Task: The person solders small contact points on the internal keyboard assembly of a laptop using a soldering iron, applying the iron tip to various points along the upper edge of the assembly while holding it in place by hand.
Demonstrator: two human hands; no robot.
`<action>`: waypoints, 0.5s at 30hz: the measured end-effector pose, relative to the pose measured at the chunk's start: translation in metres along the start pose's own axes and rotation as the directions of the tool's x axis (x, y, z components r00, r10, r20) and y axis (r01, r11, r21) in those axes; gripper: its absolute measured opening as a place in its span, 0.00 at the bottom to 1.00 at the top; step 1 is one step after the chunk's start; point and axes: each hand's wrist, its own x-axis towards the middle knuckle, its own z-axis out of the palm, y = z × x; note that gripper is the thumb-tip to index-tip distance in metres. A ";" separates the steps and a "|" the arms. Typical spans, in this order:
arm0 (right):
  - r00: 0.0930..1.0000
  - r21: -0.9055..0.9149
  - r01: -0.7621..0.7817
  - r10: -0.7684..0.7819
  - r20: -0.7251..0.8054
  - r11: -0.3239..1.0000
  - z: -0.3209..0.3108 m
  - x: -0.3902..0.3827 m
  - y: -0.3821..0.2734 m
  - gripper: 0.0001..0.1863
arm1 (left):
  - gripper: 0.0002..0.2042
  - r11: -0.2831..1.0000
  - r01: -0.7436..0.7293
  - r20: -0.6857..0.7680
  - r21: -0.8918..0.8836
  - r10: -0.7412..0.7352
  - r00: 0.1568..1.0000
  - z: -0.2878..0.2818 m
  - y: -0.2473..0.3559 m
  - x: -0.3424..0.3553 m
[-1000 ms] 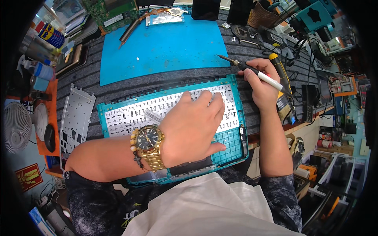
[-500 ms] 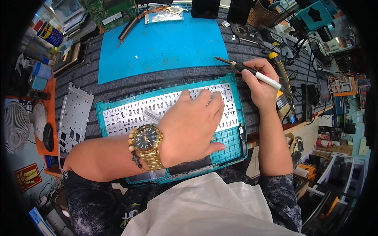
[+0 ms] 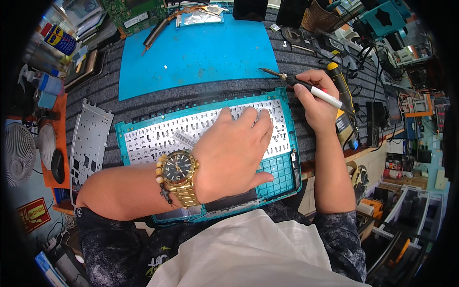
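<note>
My left hand [image 3: 234,148] lies flat, fingers slightly spread, on the silver keyboard backing plate [image 3: 153,138]. That plate sits inside a teal laptop top case [image 3: 290,117], which rests near my lap with its inner side up. A gold watch and a bead bracelet circle my left wrist. In my right hand [image 3: 319,107] is a soldering iron [image 3: 328,97] with a black and white handle, gripped like a pen. Its tip points left, over the near right corner of a blue work mat [image 3: 201,52], apart from the top case. My left hand hides part of the plate.
A perforated metal sheet [image 3: 91,136] lies left of the top case. Right of my right hand are a yellow and black tool [image 3: 340,83] and a brush [image 3: 343,128]. A green circuit board [image 3: 136,16] stands at the back left; a hot-looking pen-shaped tool [image 3: 155,34] lies on the mat.
</note>
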 end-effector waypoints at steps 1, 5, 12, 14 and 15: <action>1.000 -0.005 0.013 -0.013 -0.002 1.000 0.000 0.000 0.001 0.11 | 0.44 1.000 0.002 0.000 -0.002 -0.002 1.000 0.000 0.000 0.000; 1.000 0.085 0.011 -0.010 -0.004 0.996 -0.001 0.000 0.007 0.11 | 0.44 0.999 0.021 -0.010 -0.039 -0.021 1.000 0.002 0.003 -0.001; 1.000 0.036 0.000 0.000 0.005 0.999 0.003 -0.001 -0.002 0.11 | 0.45 0.999 0.042 -0.024 -0.023 -0.043 0.999 0.006 0.004 -0.004; 1.000 0.027 0.009 -0.009 0.003 1.000 0.002 -0.001 -0.003 0.11 | 0.45 0.999 0.042 -0.016 -0.026 -0.042 0.999 0.003 0.005 -0.002; 1.000 0.025 0.008 -0.008 0.003 1.000 0.002 -0.001 -0.003 0.11 | 0.46 0.998 0.051 0.013 -0.041 -0.051 0.999 0.001 0.005 -0.001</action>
